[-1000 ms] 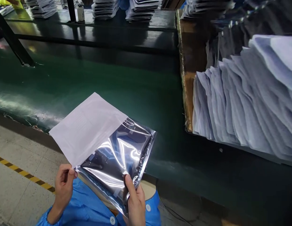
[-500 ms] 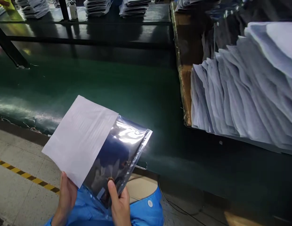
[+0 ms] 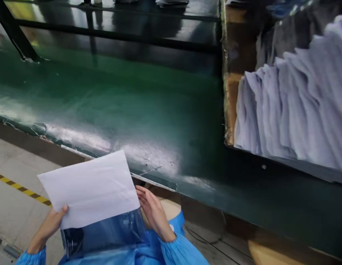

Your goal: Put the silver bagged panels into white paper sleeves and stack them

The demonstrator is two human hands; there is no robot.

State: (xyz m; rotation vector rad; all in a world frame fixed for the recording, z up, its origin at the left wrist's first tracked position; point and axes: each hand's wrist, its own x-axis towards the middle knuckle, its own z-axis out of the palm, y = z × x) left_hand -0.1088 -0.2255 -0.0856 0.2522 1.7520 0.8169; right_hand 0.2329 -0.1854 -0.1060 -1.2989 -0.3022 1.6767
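Note:
My left hand [image 3: 53, 222] grips the lower left edge of a smooth white sheet [image 3: 98, 189], its thumb on top. Below the sheet extends a shiny, see-through plastic bag [image 3: 104, 235], with a dark part at its left end. Whether the sheet lies over the bag or is a sleeve around it, I cannot tell. My right hand [image 3: 154, 211] is at the sheet's right edge, fingers stretched out, their tips beside or just touching the edge. Both things are held in front of my body, before the table's near edge.
A green-topped table [image 3: 118, 95] runs across the view. On it at right stands an open cardboard box [image 3: 230, 110] packed with several whitish soft folded pieces [image 3: 292, 110]. A dark metal post [image 3: 18, 33] rises at left. Cables [image 3: 206, 241] hang below the edge.
The sheet and bag have come down toward my body and turned, the bag now below the sheet. My right hand has left the bag and moved to the sheet's right edge. The view has shifted.

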